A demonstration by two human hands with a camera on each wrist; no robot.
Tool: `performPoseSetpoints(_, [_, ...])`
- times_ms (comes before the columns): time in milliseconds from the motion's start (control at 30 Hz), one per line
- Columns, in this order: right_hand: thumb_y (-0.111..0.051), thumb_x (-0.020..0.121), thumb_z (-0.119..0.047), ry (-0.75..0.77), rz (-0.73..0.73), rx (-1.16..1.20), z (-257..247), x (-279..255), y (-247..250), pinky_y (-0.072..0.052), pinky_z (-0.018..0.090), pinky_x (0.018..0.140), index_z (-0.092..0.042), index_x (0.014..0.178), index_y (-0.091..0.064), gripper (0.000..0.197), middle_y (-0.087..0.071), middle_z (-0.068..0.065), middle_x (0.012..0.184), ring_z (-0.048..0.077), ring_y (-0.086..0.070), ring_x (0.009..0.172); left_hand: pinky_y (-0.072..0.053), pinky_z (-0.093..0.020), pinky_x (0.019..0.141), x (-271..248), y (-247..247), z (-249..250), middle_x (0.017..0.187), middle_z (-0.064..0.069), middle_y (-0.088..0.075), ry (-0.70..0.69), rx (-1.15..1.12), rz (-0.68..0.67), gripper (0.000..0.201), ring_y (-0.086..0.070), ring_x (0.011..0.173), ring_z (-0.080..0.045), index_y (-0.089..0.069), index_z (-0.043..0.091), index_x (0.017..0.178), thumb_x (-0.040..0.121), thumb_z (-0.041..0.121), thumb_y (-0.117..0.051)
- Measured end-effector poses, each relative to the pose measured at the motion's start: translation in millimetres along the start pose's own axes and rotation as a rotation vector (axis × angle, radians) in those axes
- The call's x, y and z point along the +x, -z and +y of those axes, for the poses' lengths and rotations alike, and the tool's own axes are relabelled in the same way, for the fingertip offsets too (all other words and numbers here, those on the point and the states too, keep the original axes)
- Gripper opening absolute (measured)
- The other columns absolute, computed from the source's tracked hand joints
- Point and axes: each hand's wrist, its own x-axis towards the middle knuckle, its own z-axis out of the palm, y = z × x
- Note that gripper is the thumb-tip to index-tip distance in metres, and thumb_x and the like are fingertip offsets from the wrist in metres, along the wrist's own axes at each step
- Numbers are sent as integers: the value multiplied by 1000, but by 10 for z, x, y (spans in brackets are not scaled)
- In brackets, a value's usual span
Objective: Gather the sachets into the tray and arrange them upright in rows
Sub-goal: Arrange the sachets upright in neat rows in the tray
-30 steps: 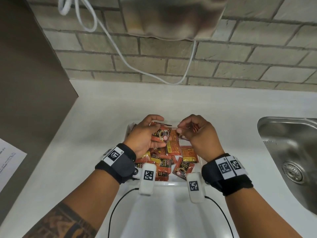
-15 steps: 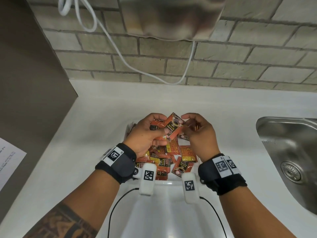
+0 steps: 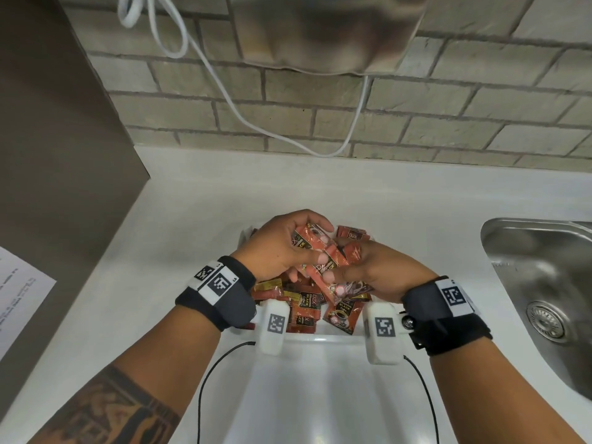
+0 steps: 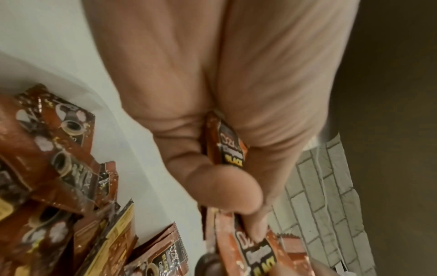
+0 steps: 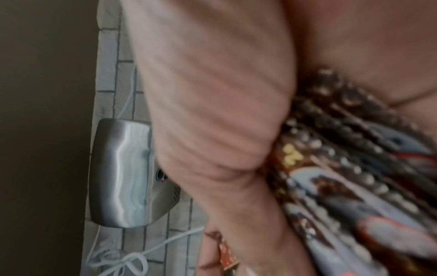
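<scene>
White counter (image 3: pixel 179 238) w/ sachet tray (image 3: pixel 320 339); sink (image 3: pixel 525 251) set in at right.

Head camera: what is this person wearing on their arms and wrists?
Each wrist has a black band with a white patch of square black-and-white codes. A white camera block bearing another code juts from each, trailing a thin black cable. The forearms are bare; the left carries a dark tattoo.

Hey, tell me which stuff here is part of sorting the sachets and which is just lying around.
Part of the job:
- left hand and right hand, each gripping sachets
- held sachets
- loose sachets
- white tray

Just lying around:
- sink
- white cable
- wall dryer
- paper sheet
</scene>
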Motion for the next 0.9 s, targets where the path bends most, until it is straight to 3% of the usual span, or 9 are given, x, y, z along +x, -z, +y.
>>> performPoseSetpoints(100, [-83, 76, -13, -11, -33, 72, 13, -18, -28, -46, 47, 107, -12, 131, -58, 61, -73, 10, 116, 27, -68, 111, -58, -31, 53, 4, -32, -11, 119, 4, -66, -13, -40, 41, 32, -70, 66, -23, -65, 26, 119, 92, 12, -74])
performPoseSetpoints(200, [-76, 78, 1, 16, -81, 206, 17, -39, -25, -54, 39, 95, -9, 138, -49, 67, -72, 19, 114, 30, -70, 108, -61, -33, 57, -5, -25, -41, 122, -5, -67, 43, -215, 83, 28, -72, 77, -33, -64, 24, 122, 101, 7, -58])
performPoseSetpoints(267, [-74, 78, 2, 41, -76, 320, 47, -19, -21, -56, 37, 86, -10, 138, -49, 66, -70, 24, 114, 35, -69, 107, -59, -33, 56, -4, 1, -77, 125, -12, -66, 58, -283, 117, 34, -69, 83, -35, -63, 22, 125, 101, 1, -50])
performPoseSetpoints(367, [-74, 79, 2, 90, 14, 405, 67, 4, -28, -57, 38, 85, -4, 132, -57, 56, -71, 23, 106, 33, -70, 99, -57, -33, 56, 13, 43, -129, 124, -14, -67, 48, -300, 146, 37, -67, 85, -39, -61, 23, 128, 102, 0, -49])
performPoseSetpoints(533, [-68, 81, -1, 131, 113, 575, 63, 2, -81, -59, 42, 72, -1, 116, -57, 36, -67, 26, 93, 32, -70, 82, -55, -29, 50, 1, 74, -133, 105, -21, -67, 9, -213, 121, 47, -64, 70, -37, -52, 27, 132, 96, 2, -65])
performPoseSetpoints(600, [-78, 77, -6, 156, 162, 546, 54, 9, -108, -56, 52, 80, -2, 114, -56, 43, -65, 27, 96, 36, -66, 86, -52, -29, 49, -11, 68, -117, 100, -10, -73, 0, -154, 112, 50, -64, 59, -24, -52, 27, 131, 91, 6, -73])
performPoseSetpoints(667, [-88, 71, -11, 169, 227, 419, 39, 15, -127, -51, 59, 92, -3, 109, -57, 50, -65, 27, 101, 42, -65, 94, -50, -28, 48, -18, 50, -94, 94, -2, -75, 5, -99, 85, 51, -58, 53, -22, -55, 28, 127, 85, 14, -81])
performPoseSetpoints(800, [-96, 58, -26, 128, 171, 189, -40, 27, -186, -51, 55, 101, -9, 111, -62, 66, -70, 19, 113, 36, -68, 108, -45, -25, 43, -14, -5, -71, 78, 8, -72, -3, -7, 44, 47, -51, 48, -18, -60, 25, 119, 80, 16, -86])
performPoseSetpoints(900, [-95, 57, -17, 94, 115, 179, -56, 25, -191, -48, 55, 104, -12, 122, -60, 73, -70, 16, 117, 34, -67, 112, -48, -26, 45, -12, -40, -66, 89, 3, -75, 6, 0, 59, 35, -58, 54, -22, -64, 21, 114, 84, 23, -83])
